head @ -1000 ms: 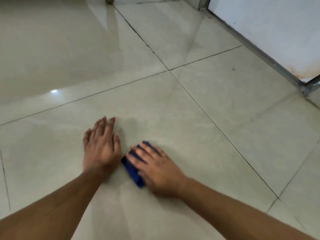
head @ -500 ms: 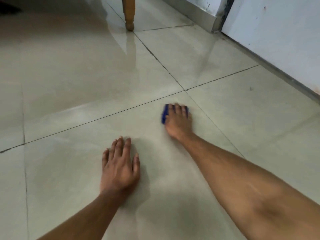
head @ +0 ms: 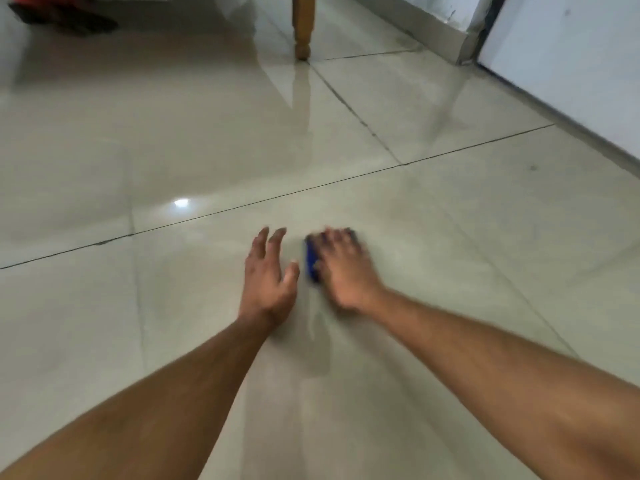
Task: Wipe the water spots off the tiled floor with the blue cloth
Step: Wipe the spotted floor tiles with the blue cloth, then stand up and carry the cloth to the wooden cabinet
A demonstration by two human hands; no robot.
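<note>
- Blue folded cloth (head: 310,258) lies flat on the glossy beige tiled floor (head: 173,306), under the right hand (head: 341,268), with only its left edge showing.
- Right hand presses down on the cloth with fingers stretched out over it; it is motion-blurred.
- Left hand (head: 268,278) sits just beside the cloth, fingers straight and spread, holding nothing; whether its palm touches the tile cannot be told.
- Turned wooden furniture leg (head: 302,26) stands well beyond both hands.
- White wall (head: 571,64) runs along the right.
</note>
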